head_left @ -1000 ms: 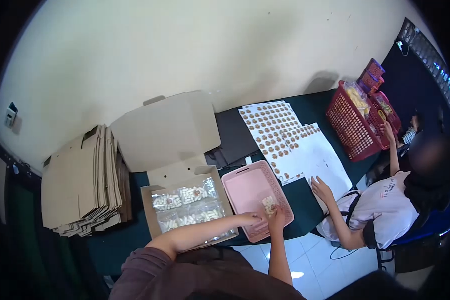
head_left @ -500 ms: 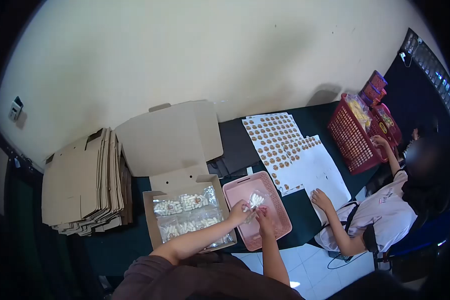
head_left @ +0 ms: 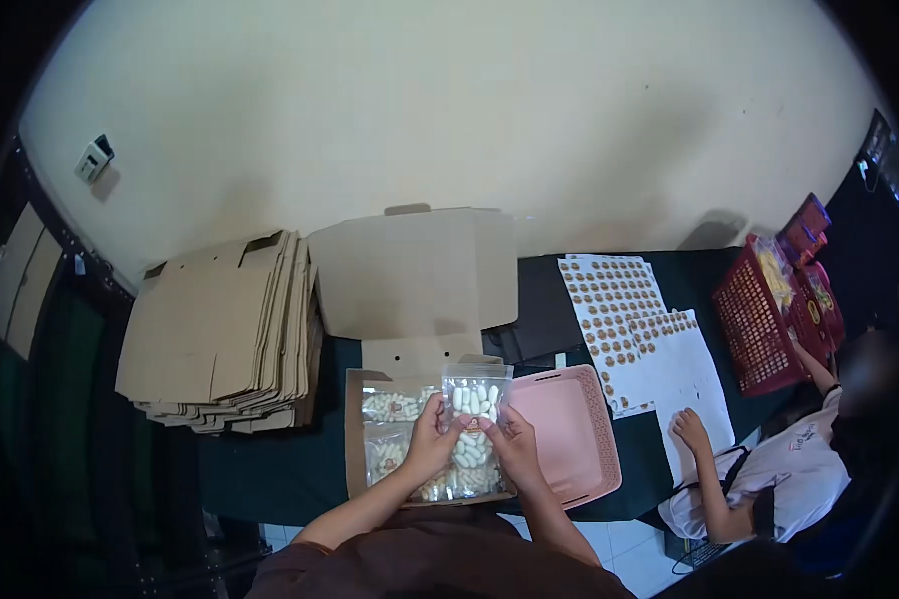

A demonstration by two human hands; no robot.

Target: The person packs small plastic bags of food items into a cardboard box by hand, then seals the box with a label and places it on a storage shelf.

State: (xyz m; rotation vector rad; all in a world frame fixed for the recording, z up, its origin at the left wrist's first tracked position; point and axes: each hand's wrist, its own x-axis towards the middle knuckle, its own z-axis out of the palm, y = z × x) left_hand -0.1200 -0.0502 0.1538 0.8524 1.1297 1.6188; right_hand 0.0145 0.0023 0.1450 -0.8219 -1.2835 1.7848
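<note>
Head view: left hand (head_left: 432,439) and right hand (head_left: 514,446) each pinch one clear pouch (head_left: 473,411) of pale pellets, left grip on its left edge, right grip on its right edge, fingers closed on the film. Pouch is upright, raised over the open cardboard box (head_left: 355,439). Box contains more filled pouches (head_left: 390,407) lying flat; its lid flap stands open behind. Pink basket (head_left: 579,439) sits just right of the box, touching or nearly so. Stack of flat cardboard blanks (head_left: 220,334) lies left on the dark worktop (head_left: 260,469). Sticker sheets (head_left: 619,319) lie further right; a co-worker's hand (head_left: 689,429) rests on them. Red basket (head_left: 759,324) at far right.
</note>
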